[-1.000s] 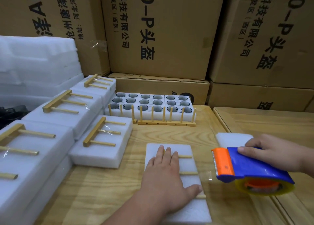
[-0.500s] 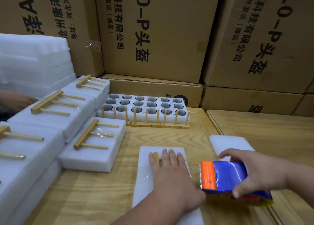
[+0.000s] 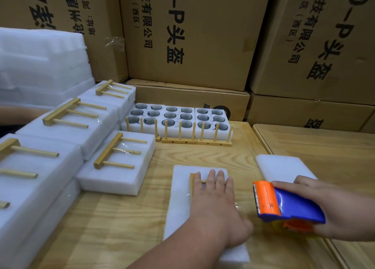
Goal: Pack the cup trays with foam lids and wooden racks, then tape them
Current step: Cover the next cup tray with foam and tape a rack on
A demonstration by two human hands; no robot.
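Stacking cardboard boxes (image 3: 192, 35) behind wooden table (image 3: 132, 218).

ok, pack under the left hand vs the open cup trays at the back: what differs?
The pack under the left hand has its foam lid on; the open cup trays show cups in round wells. The pack's wooden rack lies flat on the lid, pressed by the hand; the trays' racks stand upright in front, pegs up. The pack sits near, beside the tape dispenser; the trays sit against the boxes. Both are white foam.
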